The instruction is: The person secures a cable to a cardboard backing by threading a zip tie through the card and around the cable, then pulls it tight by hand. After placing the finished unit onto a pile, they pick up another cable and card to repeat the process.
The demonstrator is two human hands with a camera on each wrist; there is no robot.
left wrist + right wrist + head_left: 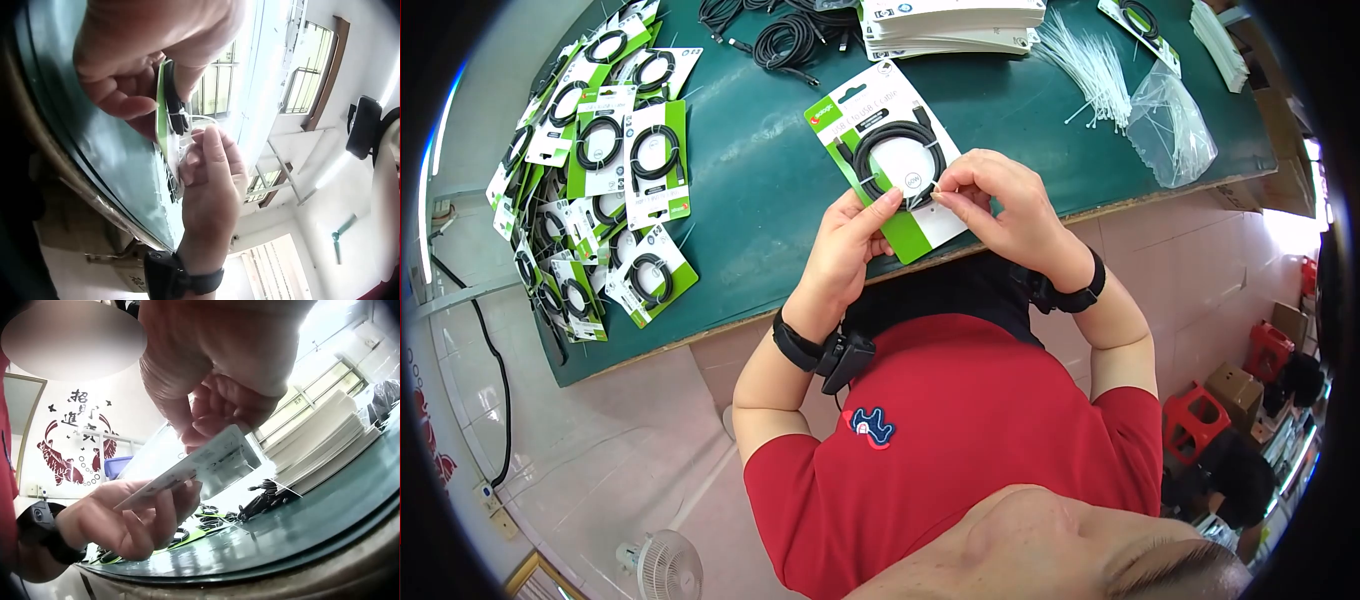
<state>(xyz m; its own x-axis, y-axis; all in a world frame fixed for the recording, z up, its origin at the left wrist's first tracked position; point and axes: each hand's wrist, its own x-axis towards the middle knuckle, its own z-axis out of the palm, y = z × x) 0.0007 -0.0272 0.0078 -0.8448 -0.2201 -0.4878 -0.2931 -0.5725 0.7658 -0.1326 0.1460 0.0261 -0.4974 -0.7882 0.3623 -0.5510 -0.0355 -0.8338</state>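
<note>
A green-and-white packaging card (912, 238) is tilted up near the table's front edge, with a coiled black USB cable (862, 152) lying on its face. My left hand (847, 245) grips the card's lower left, thumb on the front by the coil and fingers behind. At the lower part of the coil, my right hand (1012, 208) pinches a thin white cable tie between thumb and forefinger. The left wrist view shows that cable tie (203, 117) arching from the cable to the right fingers. Another white tie end (275, 481) sticks out behind the card in the right wrist view.
Finished-looking cards with coiled cables (655, 165) pile up on the left of the green table (750, 210). At the back lie loose black cables (785, 45) and a stack of white cards (950, 40). White cable ties (1090, 75) and a clear plastic bag (1168, 130) are on the right.
</note>
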